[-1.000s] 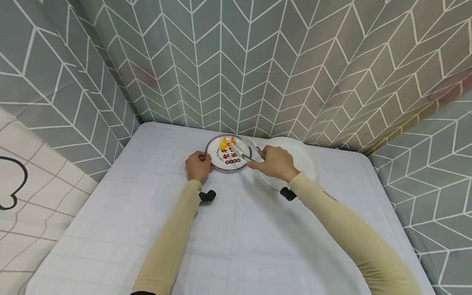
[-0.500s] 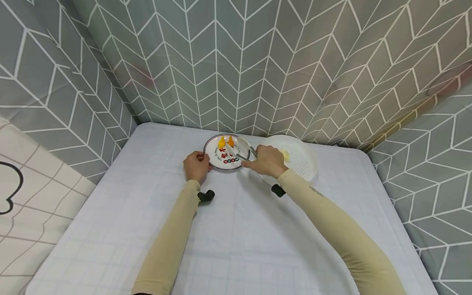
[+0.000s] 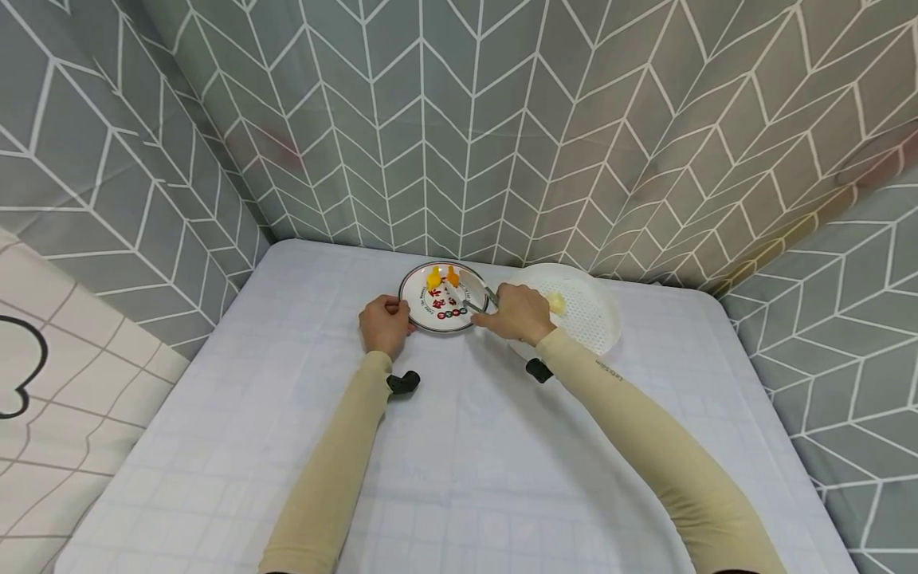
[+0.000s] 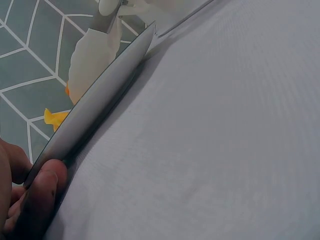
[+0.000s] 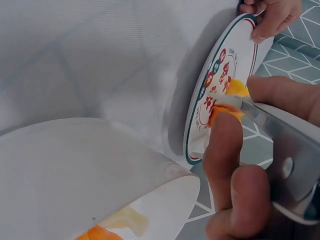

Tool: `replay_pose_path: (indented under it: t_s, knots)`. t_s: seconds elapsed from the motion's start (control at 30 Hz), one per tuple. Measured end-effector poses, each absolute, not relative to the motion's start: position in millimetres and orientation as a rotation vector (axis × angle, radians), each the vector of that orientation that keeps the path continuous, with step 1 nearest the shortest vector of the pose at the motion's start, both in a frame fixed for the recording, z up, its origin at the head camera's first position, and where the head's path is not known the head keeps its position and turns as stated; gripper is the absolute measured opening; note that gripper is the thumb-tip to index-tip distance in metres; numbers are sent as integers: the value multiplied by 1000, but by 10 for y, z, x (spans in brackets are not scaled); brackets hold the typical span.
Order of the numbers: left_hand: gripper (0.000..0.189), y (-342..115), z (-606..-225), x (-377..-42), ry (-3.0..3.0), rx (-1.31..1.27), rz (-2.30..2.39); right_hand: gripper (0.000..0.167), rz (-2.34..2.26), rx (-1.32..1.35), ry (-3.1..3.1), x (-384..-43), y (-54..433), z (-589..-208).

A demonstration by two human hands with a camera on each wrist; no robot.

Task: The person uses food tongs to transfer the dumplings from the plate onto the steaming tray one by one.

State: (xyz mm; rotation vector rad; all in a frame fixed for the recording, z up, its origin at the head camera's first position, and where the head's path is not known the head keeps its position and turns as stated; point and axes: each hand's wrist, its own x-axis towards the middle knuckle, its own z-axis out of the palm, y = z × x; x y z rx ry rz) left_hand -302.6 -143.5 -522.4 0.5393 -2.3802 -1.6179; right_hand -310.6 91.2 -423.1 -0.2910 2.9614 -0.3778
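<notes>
Leftward by a little, the right hand (image 3: 522, 312) has come nearer the plate (image 3: 425, 319) than it was a second ago, uncovering a pale lump (image 3: 556, 303) in the basket (image 3: 598, 307); the left hand (image 3: 385, 325) has hardly moved. That sets the tongs (image 3: 473, 306) over the plate, so the work in hand seems centred there rather than at the basket.

Fingers and thumb of the right hand are curled round the tongs, whose arms stand somewhat apart; whether the tips pinch anything I cannot tell. One pale tip overlaps the orange piece (image 3: 453, 277) in the right wrist view. The left hand pinches the plate's near-left edge, thumb on top.

On the plate's far side, the yellow piece (image 3: 433, 279) and the orange piece sit side by side, small and glossy. The plate is white, dark-rimmed and red-printed, on the bench (image 3: 466, 446) just left of the basket, where an orange bit (image 5: 99, 233) also shows.
</notes>
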Motion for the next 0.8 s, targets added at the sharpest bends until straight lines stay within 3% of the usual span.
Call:
replay_pose_path:
  t_s: [0.8]
  knots:
    - [24, -1417, -5237, -3031, -2387, 560, -1602, 48, -389, -294, 2940, -3139, 900, -4293]
